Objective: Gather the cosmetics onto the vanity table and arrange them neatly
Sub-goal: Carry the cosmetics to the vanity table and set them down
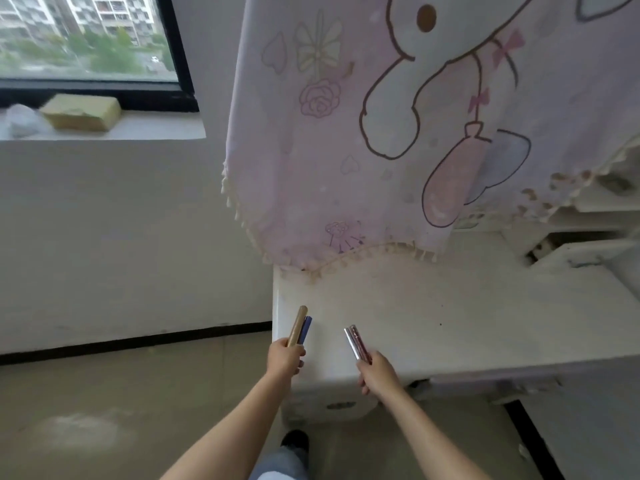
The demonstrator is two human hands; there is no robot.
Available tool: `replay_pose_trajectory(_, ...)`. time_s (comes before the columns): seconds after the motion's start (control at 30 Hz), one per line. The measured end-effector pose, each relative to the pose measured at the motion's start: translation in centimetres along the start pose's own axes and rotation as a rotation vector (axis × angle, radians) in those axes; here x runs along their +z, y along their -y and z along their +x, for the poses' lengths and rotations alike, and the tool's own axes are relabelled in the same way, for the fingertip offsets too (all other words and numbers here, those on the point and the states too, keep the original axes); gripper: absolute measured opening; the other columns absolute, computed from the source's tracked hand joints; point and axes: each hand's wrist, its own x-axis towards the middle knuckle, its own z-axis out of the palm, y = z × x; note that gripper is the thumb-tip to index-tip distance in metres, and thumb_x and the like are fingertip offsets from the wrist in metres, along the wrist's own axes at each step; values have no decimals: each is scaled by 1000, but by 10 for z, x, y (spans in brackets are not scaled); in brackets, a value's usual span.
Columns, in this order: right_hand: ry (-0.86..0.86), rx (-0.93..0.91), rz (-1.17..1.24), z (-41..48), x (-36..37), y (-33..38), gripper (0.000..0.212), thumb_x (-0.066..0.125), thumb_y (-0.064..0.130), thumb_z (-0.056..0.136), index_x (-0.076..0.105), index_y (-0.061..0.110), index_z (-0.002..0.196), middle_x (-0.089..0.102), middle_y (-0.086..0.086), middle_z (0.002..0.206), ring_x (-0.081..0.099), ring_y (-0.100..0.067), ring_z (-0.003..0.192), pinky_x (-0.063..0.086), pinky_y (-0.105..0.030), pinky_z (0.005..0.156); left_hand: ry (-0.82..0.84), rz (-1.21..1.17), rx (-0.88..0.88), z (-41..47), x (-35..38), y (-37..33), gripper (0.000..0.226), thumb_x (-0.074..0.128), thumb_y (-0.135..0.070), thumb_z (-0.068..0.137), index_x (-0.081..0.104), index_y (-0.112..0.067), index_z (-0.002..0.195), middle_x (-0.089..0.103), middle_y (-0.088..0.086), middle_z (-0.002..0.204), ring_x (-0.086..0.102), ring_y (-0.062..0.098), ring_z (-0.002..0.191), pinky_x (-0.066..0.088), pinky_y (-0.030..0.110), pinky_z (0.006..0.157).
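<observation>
My left hand (284,356) grips two slim cosmetic tubes together, a gold tube (298,325) and a dark blue tube (305,329), over the left edge of the white vanity table (450,306). In my right hand (375,372) are two more tubes side by side, a silver tube (351,342) and a pink metallic tube (360,342), held above the tabletop near its front left. All tubes point away from me and up. The tabletop surface itself looks bare and a little stained.
A pink cartoon-print cloth (398,133) with a tasselled hem hangs over the back of the table. White shelves and a drawer (588,244) stand at the right. A window sill (104,129) at the left holds a yellow block (83,112). Tiled floor lies below left.
</observation>
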Motion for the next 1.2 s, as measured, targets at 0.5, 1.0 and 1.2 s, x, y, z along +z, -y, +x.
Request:
replay_pose_trajectory(0.5,-32,123,19,68,33,68,7,37,13,92,42,8,92,54,-10,75,47,-16,49,35,-17,34,8,327,-15,73,11,-26,6,49,-6,75,48,-10,71,59,14,74,61,31,65,53,34,61)
replay_pose_trajectory(1.0,40,-9,-247,85,25,84,24,39,18,92,52,4,107,60,-21,114,57,-35,105,44,-33,81,53,580,-54,68,16,-41,17,58,-23,74,48,-9,79,56,7,79,57,27,74,44,28,60)
replay_pose_trajectory(1.2,45,-29,-263,89,17,78,13,39,20,92,49,12,95,63,-20,111,59,-34,103,44,-31,79,-43,679,-10,68,17,-35,23,60,-29,78,56,-9,89,64,11,105,61,28,96,46,29,70)
